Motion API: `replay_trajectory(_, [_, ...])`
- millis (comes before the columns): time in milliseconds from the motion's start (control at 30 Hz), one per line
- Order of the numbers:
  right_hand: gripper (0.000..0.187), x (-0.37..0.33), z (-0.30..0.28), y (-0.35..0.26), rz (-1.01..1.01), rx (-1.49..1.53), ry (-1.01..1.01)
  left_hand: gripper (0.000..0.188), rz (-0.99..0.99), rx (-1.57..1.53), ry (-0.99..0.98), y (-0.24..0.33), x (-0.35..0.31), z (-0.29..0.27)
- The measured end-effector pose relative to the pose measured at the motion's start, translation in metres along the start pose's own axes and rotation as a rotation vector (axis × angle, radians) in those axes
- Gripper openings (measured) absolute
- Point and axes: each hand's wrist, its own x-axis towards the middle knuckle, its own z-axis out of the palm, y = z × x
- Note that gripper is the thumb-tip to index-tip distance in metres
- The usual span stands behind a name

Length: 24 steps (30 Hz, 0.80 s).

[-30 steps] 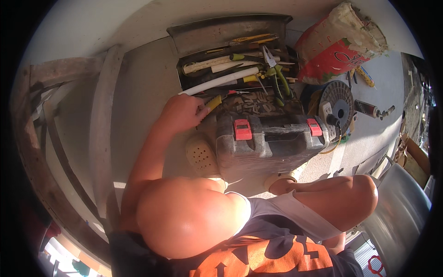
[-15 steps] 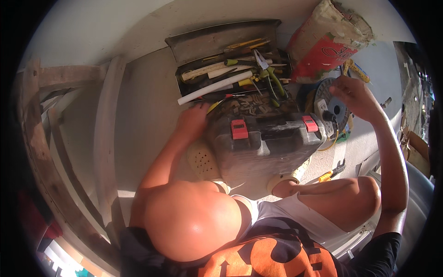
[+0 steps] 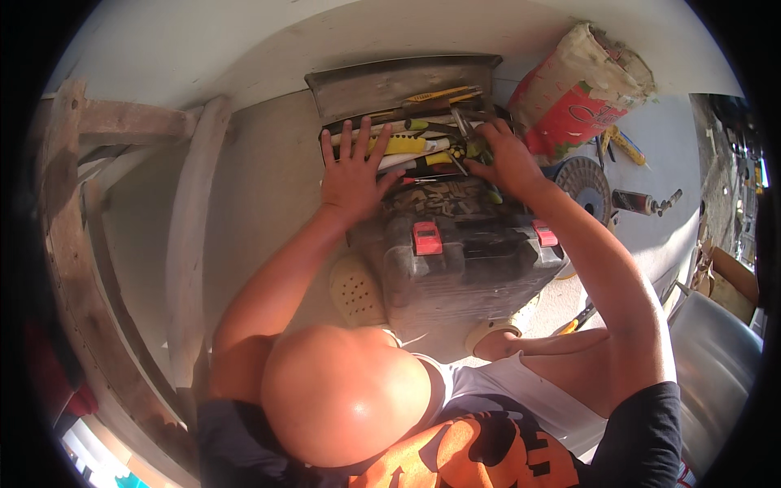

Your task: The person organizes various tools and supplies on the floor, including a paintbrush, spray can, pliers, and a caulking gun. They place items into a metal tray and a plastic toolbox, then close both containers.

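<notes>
Ahead of me stands an open tool tray (image 3: 325, 138) with its lid (image 3: 399, 81) tipped back. My left hand (image 3: 351, 179) lies over the tray's left end, fingers spread, holding nothing. Just right of its fingers is a yellow strip with black marks (image 3: 403, 145), lying on pale rods and handles. Over the tray's right end is my right hand (image 3: 517, 163), thumb and fingers apart. It covers most of a pair of green-handled pliers (image 3: 462, 124); whether it touches them I cannot tell. A black case with red latches (image 3: 480, 260) sits shut between my feet and the tray.
To the left, a wooden frame (image 3: 187, 220) stands on the floor. At the far right is a red, cement-stained container (image 3: 561, 102). Near it lie a reel (image 3: 584, 187), a yellow tube (image 3: 625, 146) and a dark canister (image 3: 634, 202). A metal drum (image 3: 716, 358) curves at the right.
My left hand has risen from beside the case onto the tray, fingers spreading. From the reel, my right hand has moved left over the pliers. A yellow strip now shows on top of the tools.
</notes>
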Motion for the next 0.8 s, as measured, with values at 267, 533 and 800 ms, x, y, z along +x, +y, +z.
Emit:
replay_trajectory(267, [0.045, 0.019, -0.015, -0.015, -0.305, 0.017, 0.202, 0.083, 0.083, -0.195, -0.184, -0.016, 0.009, -0.013])
replay_trajectory(533, [0.039, 0.028, -0.067, -0.027, -0.271, 0.003, 0.288, 0.110, 0.096, -0.206, -0.041, 0.004, 0.051, 0.017])
replay_trajectory(800, [0.049, 0.018, -0.011, -0.031, -0.485, -0.230, 0.080, 0.113, 0.058, -0.437, -0.289, -0.024, 0.051, -0.007])
